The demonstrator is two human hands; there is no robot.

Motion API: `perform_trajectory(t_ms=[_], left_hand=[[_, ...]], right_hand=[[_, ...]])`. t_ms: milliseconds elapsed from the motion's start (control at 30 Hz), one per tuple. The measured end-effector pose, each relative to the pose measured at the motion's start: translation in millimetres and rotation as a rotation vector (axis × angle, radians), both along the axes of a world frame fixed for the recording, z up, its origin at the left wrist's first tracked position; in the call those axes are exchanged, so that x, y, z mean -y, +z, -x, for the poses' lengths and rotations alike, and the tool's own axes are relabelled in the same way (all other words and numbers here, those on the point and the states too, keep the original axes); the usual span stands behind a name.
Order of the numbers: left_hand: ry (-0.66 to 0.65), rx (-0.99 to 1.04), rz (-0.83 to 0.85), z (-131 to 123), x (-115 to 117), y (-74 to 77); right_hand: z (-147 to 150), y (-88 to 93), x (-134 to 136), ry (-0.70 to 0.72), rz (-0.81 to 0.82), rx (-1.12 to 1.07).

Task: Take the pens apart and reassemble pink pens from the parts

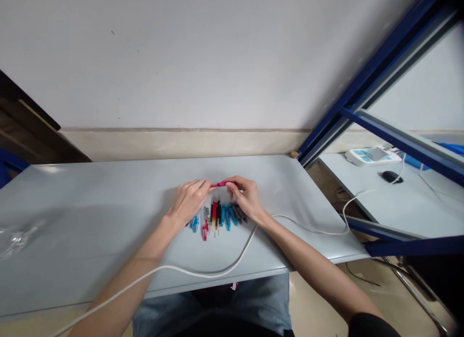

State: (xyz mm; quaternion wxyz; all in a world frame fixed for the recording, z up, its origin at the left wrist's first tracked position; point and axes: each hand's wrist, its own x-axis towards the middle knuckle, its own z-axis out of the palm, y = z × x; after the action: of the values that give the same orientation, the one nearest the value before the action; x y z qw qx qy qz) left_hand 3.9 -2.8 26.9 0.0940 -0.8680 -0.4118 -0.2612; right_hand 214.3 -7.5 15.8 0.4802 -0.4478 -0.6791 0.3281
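Observation:
Both hands meet over the grey table (119, 192), each closed on one end of a slim pink pen barrel (220, 184). My left hand (190, 197) pinches its left end, and my right hand (247, 196) grips the right end, with fingers covering much of it. Below them lie pen parts in groups: clear blue pieces (195, 223), a pink-and-clear piece (205, 229), and several slim refills (216, 212) in black and red. Blue pen barrels (227, 216) rest beside dark grey barrels (239, 212), partly behind my right hand.
A white cable (203, 275) runs across the table's front and over my left forearm. Clear plastic (16, 240) lies at far left. Blue frame bars (326, 117) rise at right, beyond which a second table holds a white device (373, 156) and a black mouse (392, 177).

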Motion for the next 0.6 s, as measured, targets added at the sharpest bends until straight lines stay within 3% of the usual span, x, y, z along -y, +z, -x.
perform_trajectory(t_ms=[133,400,600], left_hand=[[-0.134,-0.018,-0.035,-1.6,-0.1,1.0],[0.016,0.048,0.073,3.0,0.2,-1.7],[-0.117,0.054,0.007,-1.5,1.7,-0.3]], right_hand=[[-3.6,-3.0,-3.7,-0.081,0.163,0.086],[-2.7,4.2,-4.6,0.071,0.101,-0.074],[-3.9,1.0,-1.8,-0.019,0.251,-0.017]])
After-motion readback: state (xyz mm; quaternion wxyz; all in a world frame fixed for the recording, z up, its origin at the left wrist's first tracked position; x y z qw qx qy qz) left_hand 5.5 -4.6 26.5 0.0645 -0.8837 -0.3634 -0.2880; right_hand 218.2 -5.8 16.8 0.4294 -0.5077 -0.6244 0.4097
